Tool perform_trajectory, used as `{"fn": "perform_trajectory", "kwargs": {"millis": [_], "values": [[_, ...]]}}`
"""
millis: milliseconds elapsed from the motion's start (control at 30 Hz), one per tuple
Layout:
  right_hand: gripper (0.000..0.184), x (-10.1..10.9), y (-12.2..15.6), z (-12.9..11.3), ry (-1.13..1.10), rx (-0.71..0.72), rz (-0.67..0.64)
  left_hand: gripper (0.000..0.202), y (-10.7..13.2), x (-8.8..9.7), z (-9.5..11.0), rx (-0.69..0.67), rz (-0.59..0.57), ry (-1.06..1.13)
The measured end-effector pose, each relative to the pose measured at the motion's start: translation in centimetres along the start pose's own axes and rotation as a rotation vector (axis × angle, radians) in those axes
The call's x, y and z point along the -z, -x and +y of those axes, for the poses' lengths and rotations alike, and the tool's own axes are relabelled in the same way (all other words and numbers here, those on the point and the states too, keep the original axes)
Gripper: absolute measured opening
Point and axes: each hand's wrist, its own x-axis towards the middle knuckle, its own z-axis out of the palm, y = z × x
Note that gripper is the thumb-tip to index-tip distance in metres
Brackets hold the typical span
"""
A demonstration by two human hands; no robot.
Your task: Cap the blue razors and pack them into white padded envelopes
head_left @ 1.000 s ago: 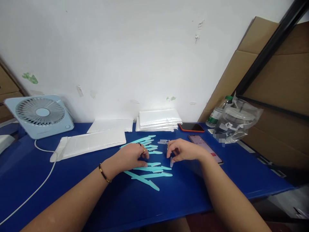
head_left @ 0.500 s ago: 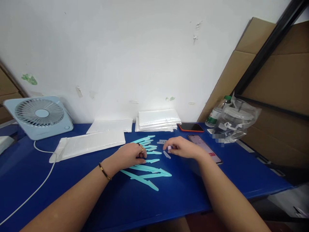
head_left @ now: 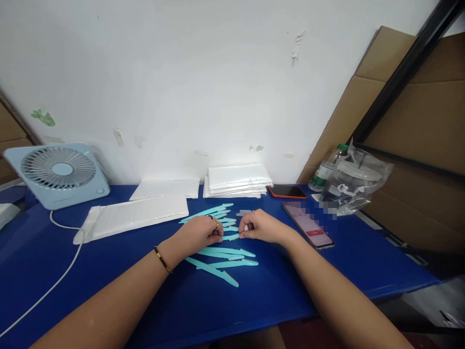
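Note:
My left hand (head_left: 201, 231) is closed in a pinch on a turquoise eyebrow razor (head_left: 228, 237), its blade end pointing right. At that tip, my right hand (head_left: 262, 227) pinches a small clear blade cap, now mostly hidden by the fingers. Something small and white (head_left: 247, 228) also shows between the right fingers. More turquoise razors lie fanned out beyond and under my left hand, and a nearer group of razors (head_left: 218, 276) rests below it. Just behind my right hand lie a few loose translucent caps (head_left: 243, 213).
Behind are a stack of white packets (head_left: 238, 177) and flatter white packets (head_left: 141, 215). A blue fan (head_left: 61, 169) with a white cable stands left. To the right are two phones (head_left: 286, 191) (head_left: 308, 225), a bottle (head_left: 321, 174) and a bagged cup (head_left: 352, 184).
My right hand has moved left with the clear cap, bringing it to the razor's tip. My left hand has shifted slightly right, and the razor it pinches has risen a little in view.

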Motion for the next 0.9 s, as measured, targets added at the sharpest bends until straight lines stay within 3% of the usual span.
{"fn": "perform_trajectory", "kwargs": {"millis": [233,367,467,600,733,900], "values": [[0.007,-1.3,-1.0,-0.2,0.057,0.064,0.146,0.013,-0.3,-0.4,-1.0,0.034,0.059,-0.086],[0.01,0.3,-0.6,1.0,0.087,0.008,0.338,0.016,0.0,0.3,-0.6,0.053,0.129,-0.072],[0.012,1.7,0.0,2.5,0.165,-0.056,0.43,0.019,0.4,0.8,0.4,0.007,0.045,0.062],[0.014,1.5,-0.3,3.3,0.21,-0.002,0.376,0.015,0.6,0.7,1.0,-0.018,-0.099,0.146],[0.016,0.5,-1.0,3.0,0.235,0.045,0.29,0.013,0.2,0.3,0.4,0.033,-0.029,0.063],[0.007,1.5,0.0,2.9,0.126,-0.004,0.114,0.014,0.1,0.2,-0.3,0.087,0.028,-0.021]]}}
